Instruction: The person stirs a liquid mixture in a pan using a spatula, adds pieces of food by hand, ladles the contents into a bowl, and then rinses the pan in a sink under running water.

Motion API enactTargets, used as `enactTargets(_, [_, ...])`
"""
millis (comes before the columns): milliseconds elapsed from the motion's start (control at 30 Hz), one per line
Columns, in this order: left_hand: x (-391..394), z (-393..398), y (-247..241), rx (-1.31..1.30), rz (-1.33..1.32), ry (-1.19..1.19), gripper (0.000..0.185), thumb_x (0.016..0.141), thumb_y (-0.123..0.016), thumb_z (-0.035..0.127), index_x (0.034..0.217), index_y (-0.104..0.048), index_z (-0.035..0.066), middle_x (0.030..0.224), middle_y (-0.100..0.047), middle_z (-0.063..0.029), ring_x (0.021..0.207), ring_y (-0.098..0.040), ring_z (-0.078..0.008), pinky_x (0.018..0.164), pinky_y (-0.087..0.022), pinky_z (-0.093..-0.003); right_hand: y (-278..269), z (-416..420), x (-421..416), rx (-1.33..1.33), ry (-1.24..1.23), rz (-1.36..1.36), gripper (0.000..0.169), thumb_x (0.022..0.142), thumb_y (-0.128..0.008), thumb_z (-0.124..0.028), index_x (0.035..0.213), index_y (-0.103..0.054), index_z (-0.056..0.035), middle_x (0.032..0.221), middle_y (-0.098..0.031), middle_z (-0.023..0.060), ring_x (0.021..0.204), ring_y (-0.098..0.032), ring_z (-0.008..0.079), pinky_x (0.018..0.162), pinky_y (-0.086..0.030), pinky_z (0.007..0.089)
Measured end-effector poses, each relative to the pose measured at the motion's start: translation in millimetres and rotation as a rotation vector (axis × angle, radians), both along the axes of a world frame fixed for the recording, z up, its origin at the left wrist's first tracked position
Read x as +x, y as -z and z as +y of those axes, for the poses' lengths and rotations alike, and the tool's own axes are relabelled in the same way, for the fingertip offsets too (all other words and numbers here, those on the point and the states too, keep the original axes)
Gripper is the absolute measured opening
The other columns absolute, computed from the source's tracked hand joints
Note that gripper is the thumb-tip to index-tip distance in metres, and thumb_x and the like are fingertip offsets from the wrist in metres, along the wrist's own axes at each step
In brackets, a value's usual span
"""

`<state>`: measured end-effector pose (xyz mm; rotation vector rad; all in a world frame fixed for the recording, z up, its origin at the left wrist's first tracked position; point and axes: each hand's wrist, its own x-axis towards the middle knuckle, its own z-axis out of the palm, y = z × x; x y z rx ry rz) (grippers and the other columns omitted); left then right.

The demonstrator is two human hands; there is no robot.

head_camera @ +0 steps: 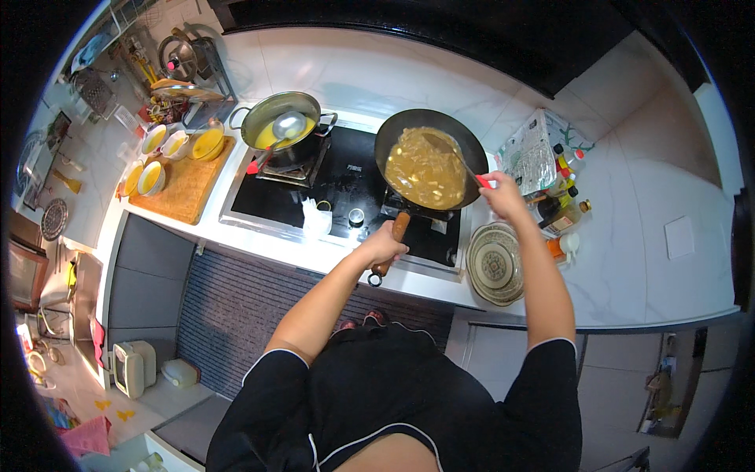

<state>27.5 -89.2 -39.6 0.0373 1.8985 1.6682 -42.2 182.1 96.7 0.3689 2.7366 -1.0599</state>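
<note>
A dark wok [386, 127] sits over the right burner of the black glass stove [348, 159]. Brown stew with pale pieces in it [422, 171] fills its bottom. My left hand [383, 245] is wrapped around the wok's wooden handle [400, 227], which points toward me. In my right hand [504, 197] is a spatula [466, 166] with a red grip; its blade dips into the stew. To the left, a steel pot [259, 118] of yellow liquid stands on the other burner, with a red-handled ladle [289, 125] resting in it.
Several bowls of yellow food [207, 144] stand on and around a wooden cutting board [177, 194] at left. A patterned plate [495, 265] lies right of the stove. Behind it are several condiment bottles [566, 218] and a foil-faced sheet [531, 159]. A white cloth or tissue [317, 218] lies at the stove's front.
</note>
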Motion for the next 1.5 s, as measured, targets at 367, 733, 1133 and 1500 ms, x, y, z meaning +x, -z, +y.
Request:
enactTargets(367, [4.2,0.5,-20.0,-0.007,-0.034,-0.006,0.053,0.076,-0.068,0.003,0.118,-0.036,0.002,0.073,-0.049,-0.0023,0.052,-0.05,-0.0104,0.044,-0.042,-0.0263,-129.4,4.8,96.0,0.591,-0.429,-0.037,0.024,0.076,-0.063,-0.007,0.099,-0.07,-0.0109,0.095,-0.067,0.0167,0.089,-0.064,0.0328,0.079,-0.05,0.0395])
enactTargets(733, [4.9,1.0,-24.0,0.011,-0.041,0.001,0.058,0.077,-0.068,0.003,0.123,-0.033,0.002,0.073,-0.05,-0.0032,0.052,-0.05,-0.0103,0.044,-0.042,-0.0266,22.1,-8.4,38.9,0.427,-0.301,0.235,0.021,0.083,-0.052,-0.007,0.102,-0.06,-0.0097,0.091,-0.065,0.0208,0.089,-0.061,0.0404,0.074,-0.048,0.0482])
enactTargets(1133, [4.1,3.2,-22.3,-0.005,-0.068,-0.014,0.059,0.077,-0.067,0.002,0.125,-0.033,0.006,0.073,-0.05,-0.0026,0.053,-0.05,-0.0104,0.044,-0.044,-0.0272,28.1,11.6,22.2,-0.445,0.174,0.091,0.033,0.083,-0.057,-0.004,0.115,-0.05,-0.0082,0.071,-0.054,0.0075,0.044,-0.045,0.0098,0.035,-0.034,0.0288])
enactTargets(1500, [3.4,1.6,-19.9,0.001,-0.029,0.012,0.06,0.076,-0.068,0.002,0.125,-0.032,0.002,0.077,-0.05,-0.0042,0.054,-0.051,-0.0107,0.046,-0.044,-0.0264,50.0,25.2,-4.9,-1.358,0.636,-0.2,0.012,0.089,-0.048,-0.002,0.1,-0.045,-0.0045,0.077,-0.053,0.0123,0.053,-0.046,0.0142,0.046,-0.041,0.027])
